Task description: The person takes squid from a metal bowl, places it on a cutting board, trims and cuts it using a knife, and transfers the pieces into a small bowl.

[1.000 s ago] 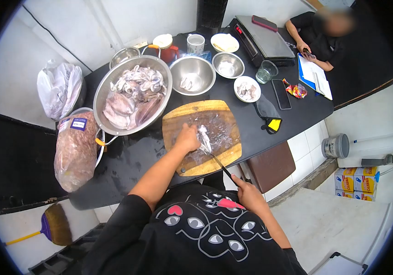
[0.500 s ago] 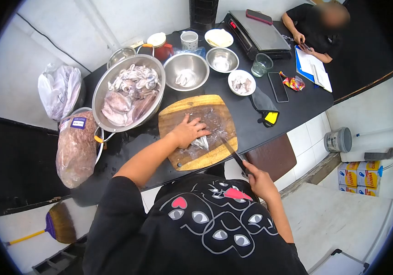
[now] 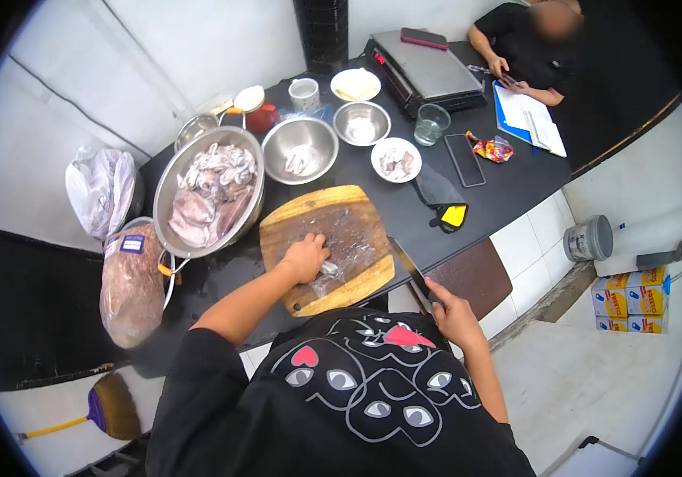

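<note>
On the wooden cutting board, my left hand is closed, fingers curled around a small whitish piece of squid. Wet scraps lie on the board beside it. My right hand grips the handle of a knife, whose blade points up and away at the board's right edge, off the squid. Left of the board, a large metal basin holds whole squid and tentacles. Behind the board, a steel bowl contains a few pale pieces. A small white bowl has cut pieces in it.
A bagged mass of ground meat lies at the left. Farther back are another steel bowl, a glass and a scale. A phone lies at the right. Another person sits at the far right, holding a phone.
My left hand has gone from spread flat over the squid to curled around it, nearer the board's lower left. The knife has moved away from the squid to the board's right edge.
</note>
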The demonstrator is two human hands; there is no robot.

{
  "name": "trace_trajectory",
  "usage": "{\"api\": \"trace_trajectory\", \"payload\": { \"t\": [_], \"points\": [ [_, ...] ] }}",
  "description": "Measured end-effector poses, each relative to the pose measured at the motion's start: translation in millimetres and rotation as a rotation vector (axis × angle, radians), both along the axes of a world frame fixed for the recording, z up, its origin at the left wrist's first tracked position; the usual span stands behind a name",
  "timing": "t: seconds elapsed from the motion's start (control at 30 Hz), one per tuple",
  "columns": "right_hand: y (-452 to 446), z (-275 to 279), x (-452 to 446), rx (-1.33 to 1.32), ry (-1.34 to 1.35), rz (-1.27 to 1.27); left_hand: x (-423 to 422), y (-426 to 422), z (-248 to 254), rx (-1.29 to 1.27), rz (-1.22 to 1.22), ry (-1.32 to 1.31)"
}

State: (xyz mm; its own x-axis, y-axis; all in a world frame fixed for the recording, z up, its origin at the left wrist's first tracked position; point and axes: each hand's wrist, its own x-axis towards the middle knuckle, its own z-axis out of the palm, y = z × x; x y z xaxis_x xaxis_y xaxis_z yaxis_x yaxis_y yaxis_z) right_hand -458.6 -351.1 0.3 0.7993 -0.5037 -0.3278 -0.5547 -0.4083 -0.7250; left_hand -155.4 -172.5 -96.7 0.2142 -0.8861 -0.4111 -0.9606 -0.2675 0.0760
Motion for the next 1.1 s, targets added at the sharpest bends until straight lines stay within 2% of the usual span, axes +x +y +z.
{"api": "trace_trajectory", "payload": {
  "t": [0.1,0.13,0.23,0.33,0.43,0.5,0.63,0.8,1.1],
  "points": [
    [-11,-2,-1,-0.017,-0.007,0.007,4,-1,1,0.059,0.05,0.03],
    [-13,2,0,-0.007,0.018,-0.01,4,-4,7,0.089,0.16,0.092],
    [-24,-1,-2,0.013,0.056,-0.024,21,-4,0,0.038,0.259,0.237],
    [-32,-6,-6,-0.009,0.018,-0.02,40,-19,0,0.134,0.603,0.687],
    [-38,-10,-8,0.001,-0.011,-0.025,50,-46,7,0.065,0.65,0.858],
    [-43,-4,-6,0.032,0.06,-0.033,55,-73,14,0.02,0.699,0.973],
    [-54,-7,-7,0.036,0.07,-0.051,64,-144,28,-0.097,0.786,1.066],
    [-63,-13,-12,0.038,0.047,-0.073,76,-215,22,-0.175,0.895,1.054],
    [-69,-17,-14,0.067,0.064,-0.09,79,-252,1,-0.229,1.009,1.01]
  ]
}}
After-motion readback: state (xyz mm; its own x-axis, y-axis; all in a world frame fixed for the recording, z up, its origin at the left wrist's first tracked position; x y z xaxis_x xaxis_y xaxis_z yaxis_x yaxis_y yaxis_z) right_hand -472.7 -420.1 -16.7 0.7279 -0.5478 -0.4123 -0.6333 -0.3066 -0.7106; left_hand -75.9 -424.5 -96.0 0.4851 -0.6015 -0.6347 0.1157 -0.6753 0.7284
